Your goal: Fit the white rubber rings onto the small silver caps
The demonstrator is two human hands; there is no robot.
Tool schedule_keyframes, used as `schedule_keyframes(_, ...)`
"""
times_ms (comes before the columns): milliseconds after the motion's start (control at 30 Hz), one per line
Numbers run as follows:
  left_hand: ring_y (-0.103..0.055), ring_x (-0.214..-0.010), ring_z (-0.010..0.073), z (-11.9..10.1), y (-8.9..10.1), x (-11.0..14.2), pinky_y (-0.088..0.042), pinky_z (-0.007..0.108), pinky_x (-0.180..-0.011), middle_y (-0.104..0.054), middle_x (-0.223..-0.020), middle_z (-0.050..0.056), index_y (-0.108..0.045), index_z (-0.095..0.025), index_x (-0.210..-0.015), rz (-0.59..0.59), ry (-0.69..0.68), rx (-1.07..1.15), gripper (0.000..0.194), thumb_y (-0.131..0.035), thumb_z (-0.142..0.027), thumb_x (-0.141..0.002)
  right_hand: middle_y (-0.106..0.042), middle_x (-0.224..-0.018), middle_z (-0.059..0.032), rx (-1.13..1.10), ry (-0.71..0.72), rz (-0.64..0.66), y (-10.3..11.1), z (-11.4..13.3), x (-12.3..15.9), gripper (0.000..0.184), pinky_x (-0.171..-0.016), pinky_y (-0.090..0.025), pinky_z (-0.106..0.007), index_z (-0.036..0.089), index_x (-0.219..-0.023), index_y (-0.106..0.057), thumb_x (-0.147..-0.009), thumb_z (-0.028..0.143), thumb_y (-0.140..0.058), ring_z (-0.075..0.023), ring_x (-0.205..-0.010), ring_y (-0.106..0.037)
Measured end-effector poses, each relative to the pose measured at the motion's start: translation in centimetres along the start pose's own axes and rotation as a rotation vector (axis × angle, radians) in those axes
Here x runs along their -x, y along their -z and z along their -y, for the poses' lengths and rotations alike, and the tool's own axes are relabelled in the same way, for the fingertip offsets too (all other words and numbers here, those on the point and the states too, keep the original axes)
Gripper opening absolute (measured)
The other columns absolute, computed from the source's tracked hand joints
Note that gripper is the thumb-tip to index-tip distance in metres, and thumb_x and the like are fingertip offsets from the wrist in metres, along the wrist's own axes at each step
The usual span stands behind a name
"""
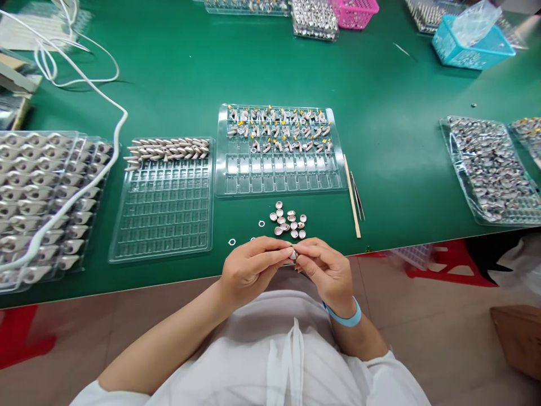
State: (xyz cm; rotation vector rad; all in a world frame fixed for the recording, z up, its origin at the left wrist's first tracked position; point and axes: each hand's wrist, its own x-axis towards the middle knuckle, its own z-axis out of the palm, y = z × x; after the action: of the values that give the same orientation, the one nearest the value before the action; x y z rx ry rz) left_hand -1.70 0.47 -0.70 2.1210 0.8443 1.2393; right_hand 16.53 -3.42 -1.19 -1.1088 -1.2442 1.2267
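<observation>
At the table's front edge, my left hand [256, 268] and my right hand [327, 270] meet fingertip to fingertip. Both pinch one small silvery metal part [293, 255], mostly covered by the fingers, so its exact kind is hidden. Just beyond the hands lies a loose cluster of small round metal caps [295, 225]. Thin white rings [232, 242] lie to the left of them. Farther back, a clear plastic tray [281, 183] holds rows of small metal pieces with yellow tips; its front rows have bare pockets.
A wooden stick [353, 203] and tweezers [358, 197] lie right of the middle tray. Left stands a partly filled tray [163, 225], then stacked trays of metal parts [34, 208] crossed by a white cable [101, 96]. A full tray [499, 175], blue basket [473, 53] and pink basket [357, 14] stand farther off.
</observation>
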Motion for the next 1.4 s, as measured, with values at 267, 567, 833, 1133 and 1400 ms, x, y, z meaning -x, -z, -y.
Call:
schedule_keyframes(267, -0.070, -0.083, 0.0154, 0.30, 0.27, 0.18, -0.058, 0.024, -0.069, -0.074, -0.096, 0.010, -0.068, -0.017, -0.107, 0.044, -0.040, -0.055, 0.027, -0.056, -0.001, -0.088, -0.068, -0.100, -0.0050, 0.079, 0.064, -0.008, 0.14, -0.39, 0.14, 0.030, -0.066, -0.060, -0.026, 0.029, -0.112, -0.072, -0.089, 0.013, -0.062, -0.0141, -0.081, -0.067)
schedule_keyframes(567, -0.070, -0.084, 0.0148, 0.48, 0.20, 0.43, -0.057, 0.024, -0.070, -0.074, -0.097, 0.009, -0.067, -0.018, -0.109, 0.048, -0.029, -0.073, 0.028, -0.056, -0.003, -0.088, -0.068, -0.100, -0.0046, 0.119, 0.075, -0.011, 0.02, -0.28, 0.25, 0.032, -0.066, -0.059, -0.026, 0.029, -0.112, -0.071, -0.089, 0.010, -0.061, -0.0135, -0.081, -0.066)
schedule_keyframes(833, -0.070, -0.083, 0.0142, 0.31, 0.34, 0.21, -0.057, 0.023, -0.068, -0.074, -0.094, 0.009, -0.066, -0.018, -0.109, 0.047, -0.029, -0.060, 0.028, -0.056, -0.002, -0.088, -0.066, -0.095, -0.0020, -0.114, -0.064, 0.004, -0.21, 0.09, -0.12, 0.024, -0.059, -0.058, -0.022, 0.029, -0.104, -0.074, -0.088, 0.015, -0.065, -0.0085, -0.066, -0.064)
schedule_keyframes(1133, -0.071, -0.082, 0.0141, 0.30, 0.20, 0.18, -0.057, 0.023, -0.068, -0.075, -0.094, 0.008, -0.067, -0.018, -0.108, 0.031, -0.027, -0.085, 0.024, -0.056, -0.006, -0.090, -0.072, -0.091, -0.0012, -0.207, -0.236, -0.001, -0.28, 0.10, -0.16, 0.018, -0.069, -0.062, -0.024, 0.027, -0.102, -0.075, -0.086, 0.022, -0.069, -0.0117, -0.071, -0.071)
schedule_keyframes(1400, -0.071, -0.083, 0.0146, 0.38, 0.19, 0.22, -0.058, 0.023, -0.070, -0.075, -0.094, 0.008, -0.066, -0.018, -0.108, 0.042, -0.033, -0.048, 0.023, -0.055, -0.006, -0.091, -0.070, -0.094, -0.0047, -0.080, -0.098, -0.015, -0.10, 0.09, -0.27, 0.018, -0.070, -0.062, -0.027, 0.025, -0.102, -0.075, -0.085, 0.023, -0.069, -0.0141, -0.077, -0.069)
